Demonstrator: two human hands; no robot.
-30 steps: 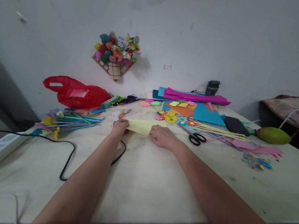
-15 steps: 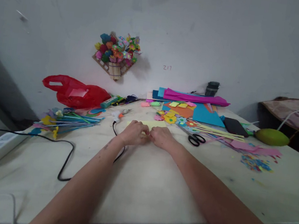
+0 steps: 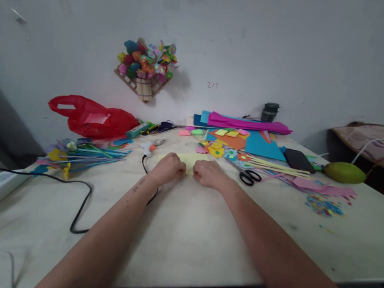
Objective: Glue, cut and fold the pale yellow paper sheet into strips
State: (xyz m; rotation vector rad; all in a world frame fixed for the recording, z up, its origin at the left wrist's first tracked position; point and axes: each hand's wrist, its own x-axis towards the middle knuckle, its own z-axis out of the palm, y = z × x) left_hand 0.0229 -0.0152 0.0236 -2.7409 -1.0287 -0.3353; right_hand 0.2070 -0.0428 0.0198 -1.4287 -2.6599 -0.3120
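Note:
A pale yellow sheet of paper (image 3: 190,160) lies on the table (image 3: 195,229) in front of me. My left hand (image 3: 168,168) is curled with its fingers pressed on the sheet's left part. My right hand (image 3: 209,173) is curled too and presses on the sheet's right part. The two hands sit close together, a small gap between them, and hide most of the paper. A glue gun (image 3: 149,146) with a black cord (image 3: 81,205) lies just behind my left hand.
Black scissors (image 3: 249,176) lie right of my right hand. Coloured paper sheets (image 3: 250,133), paper flowers (image 3: 217,150), a dark phone (image 3: 298,160) and a green fruit (image 3: 344,172) lie at the back right. A red bag (image 3: 92,119) and paper stems (image 3: 80,154) sit at left.
My left hand slid right from the sheet's left end until it came beside my right hand; the paper now shows much less. The view shifted slightly.

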